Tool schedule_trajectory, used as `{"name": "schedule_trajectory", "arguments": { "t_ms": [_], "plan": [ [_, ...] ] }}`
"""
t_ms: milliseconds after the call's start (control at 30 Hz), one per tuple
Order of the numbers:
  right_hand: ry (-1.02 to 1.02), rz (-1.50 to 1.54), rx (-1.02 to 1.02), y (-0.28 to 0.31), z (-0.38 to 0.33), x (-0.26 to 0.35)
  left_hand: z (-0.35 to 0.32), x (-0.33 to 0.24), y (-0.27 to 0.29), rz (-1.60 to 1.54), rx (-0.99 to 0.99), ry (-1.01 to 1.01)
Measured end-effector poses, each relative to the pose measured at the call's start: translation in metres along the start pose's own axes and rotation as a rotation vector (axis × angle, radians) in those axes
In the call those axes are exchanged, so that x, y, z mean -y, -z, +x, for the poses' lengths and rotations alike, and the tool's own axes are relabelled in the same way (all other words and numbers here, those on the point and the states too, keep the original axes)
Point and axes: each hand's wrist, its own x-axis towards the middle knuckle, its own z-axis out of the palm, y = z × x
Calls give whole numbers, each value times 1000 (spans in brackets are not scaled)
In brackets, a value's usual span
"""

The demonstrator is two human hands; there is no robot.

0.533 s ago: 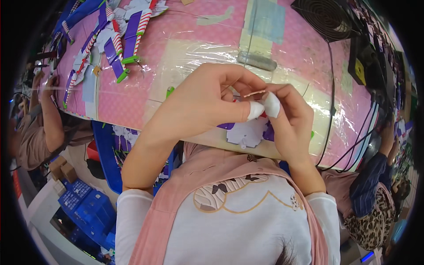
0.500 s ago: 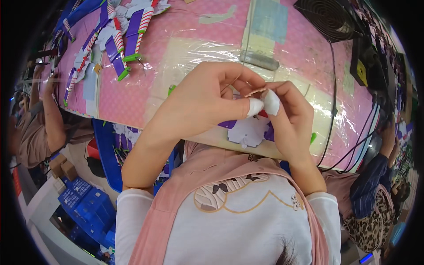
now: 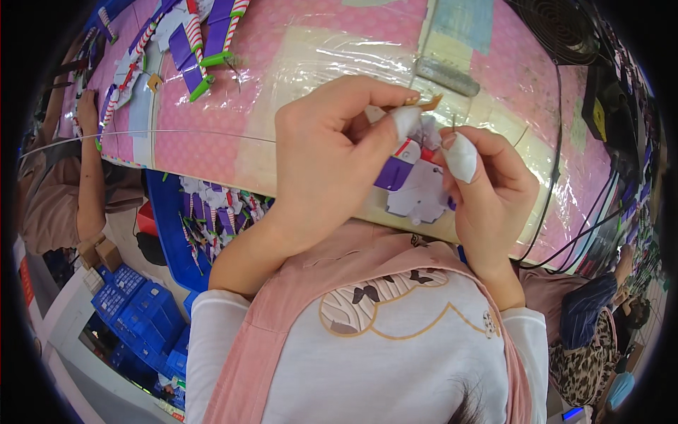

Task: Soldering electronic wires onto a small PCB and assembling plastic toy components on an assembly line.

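Observation:
My left hand (image 3: 332, 159) and my right hand (image 3: 487, 187) meet above the near edge of the pink table (image 3: 219, 148). Between their fingertips they pinch a small flat cut-out piece (image 3: 417, 191), white and purple with a red and white striped part. White tape wraps my left fingertip and my right fingertip. A thin brown strip (image 3: 427, 104) pokes up above the left fingers. Part of the piece is hidden behind my left fingers.
Several finished purple, white and striped pieces (image 3: 191, 42) lie at the table's far left. More fill a blue bin (image 3: 212, 219) below the edge. A black fan (image 3: 565, 28) and cables (image 3: 558, 177) sit at right. Another person's arm (image 3: 88, 169) is at left; blue crates (image 3: 134, 311) stand below.
Both hands stay together on the piece; the fingers have shifted only slightly.

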Motion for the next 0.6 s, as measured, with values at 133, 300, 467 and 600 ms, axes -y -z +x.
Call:
{"name": "schedule_trajectory", "arguments": {
  "t_ms": [133,300,467,600],
  "plan": [
    [9,-149,6,-5,0,1,-4,-5,2,-163,32,73],
    [28,-190,-25,-12,2,1,-7,-4,4,-196,47,78],
    [-10,-195,-27,-13,3,4,-8,-3,5,-154,55,76],
    [-33,-198,-25,-14,3,5,-8,-2,6,-94,57,52]
  ]
}}
